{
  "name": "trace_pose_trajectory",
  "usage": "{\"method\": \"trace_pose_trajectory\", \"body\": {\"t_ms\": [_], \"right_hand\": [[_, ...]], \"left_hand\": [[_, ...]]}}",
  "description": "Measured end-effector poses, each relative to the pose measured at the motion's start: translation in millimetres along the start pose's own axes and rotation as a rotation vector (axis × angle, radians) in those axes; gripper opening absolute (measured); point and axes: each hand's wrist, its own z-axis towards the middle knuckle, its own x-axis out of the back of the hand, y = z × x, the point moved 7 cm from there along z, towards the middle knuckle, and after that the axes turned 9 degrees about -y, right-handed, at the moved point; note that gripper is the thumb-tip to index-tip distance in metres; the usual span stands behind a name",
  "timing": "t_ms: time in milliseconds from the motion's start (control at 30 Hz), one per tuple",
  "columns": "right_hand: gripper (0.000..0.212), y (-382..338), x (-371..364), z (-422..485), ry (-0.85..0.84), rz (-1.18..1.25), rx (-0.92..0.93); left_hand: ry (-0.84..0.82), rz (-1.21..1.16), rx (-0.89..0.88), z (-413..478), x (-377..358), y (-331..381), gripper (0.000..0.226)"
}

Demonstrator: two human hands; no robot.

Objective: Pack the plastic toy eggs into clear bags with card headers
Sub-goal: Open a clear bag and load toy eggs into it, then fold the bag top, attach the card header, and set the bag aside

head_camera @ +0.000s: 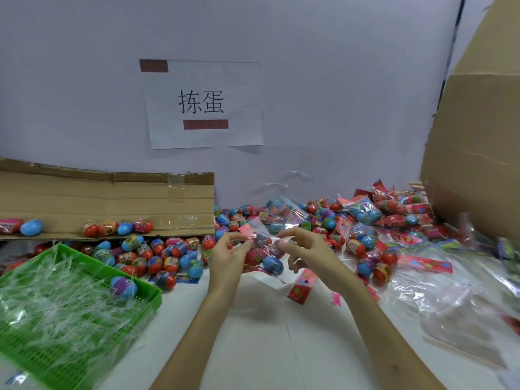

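My left grip [228, 254] and right grip [306, 251] each pinch the top of a crinkly clear bag [266, 243], held over open white tabletop [267, 333] between the green mesh tray [156, 298] and slippery empty bags [455, 313]. Two glossy eggs [273, 266] sag inside; its pink header [247, 229] is blurred.

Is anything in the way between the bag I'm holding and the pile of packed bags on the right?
Nothing visible. The left hand and right hand pinch the clear bag; the packed bags lie close on its right.
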Motion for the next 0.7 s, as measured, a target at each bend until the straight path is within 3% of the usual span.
{"method": "trace_pose_trajectory", "body": {"t_ms": [133,233,333,400,433,600,700], "right_hand": [[0.012,-10,30,6,-0.002,0.168,-0.045],[0.024,-29,91,15,0.296,0.479,0.085],[0.055,-46,154,18,0.5,0.803,0.288],[0.081,-44,173,18,0.509,0.679,0.216],[0.083,-39,174,16,0.509,0.59,0.157],[0.032,-2,138,-10,0.546,0.393,0.037],[0.022,10,113,-18,0.557,0.235,-0.023]], "left_hand": [[0.084,-0.133,0.0,3,12,1,0.012],[0.168,-0.216,0.04,8,27,-3,0.01],[0.175,-0.244,0.08,8,28,-8,0.012],[0.156,-0.233,0.091,7,24,-10,0.013],[0.143,-0.228,0.093,7,21,-11,0.013],[0.087,-0.178,0.077,5,13,-8,0.014],[0.074,-0.132,0.069,2,10,-5,0.014]]}}
